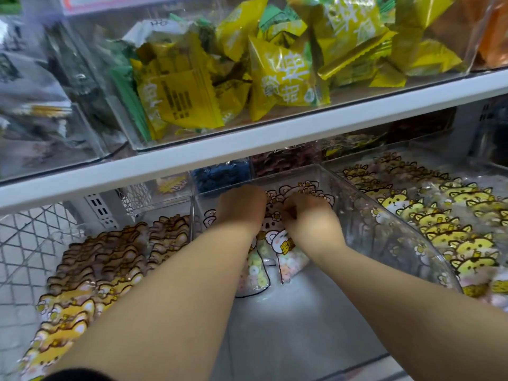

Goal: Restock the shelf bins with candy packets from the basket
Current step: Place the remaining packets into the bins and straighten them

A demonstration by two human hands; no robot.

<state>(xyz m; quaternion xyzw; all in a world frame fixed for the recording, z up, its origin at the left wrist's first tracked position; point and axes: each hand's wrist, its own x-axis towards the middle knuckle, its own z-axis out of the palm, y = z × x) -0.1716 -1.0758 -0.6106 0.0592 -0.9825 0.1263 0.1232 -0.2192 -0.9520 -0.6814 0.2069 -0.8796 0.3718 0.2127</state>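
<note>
Both my hands reach into a clear plastic shelf bin (365, 215) on the lower shelf. My left hand (240, 209) and my right hand (308, 215) sit side by side at the back of the bin, fingers curled on the tops of bear-print candy packets (291, 257) filled with pastel ring sweets. The packets stand in a short row at the back of the bin. Its front half shows bare floor. The basket is out of view.
Left of this bin lies a row of brown animal-print packets (90, 268); right, yellow cat-print packets (450, 224). A white shelf edge (247, 152) runs just above my hands, carrying a clear bin of yellow wrapped snacks (275, 67). Darker candy bins sit behind.
</note>
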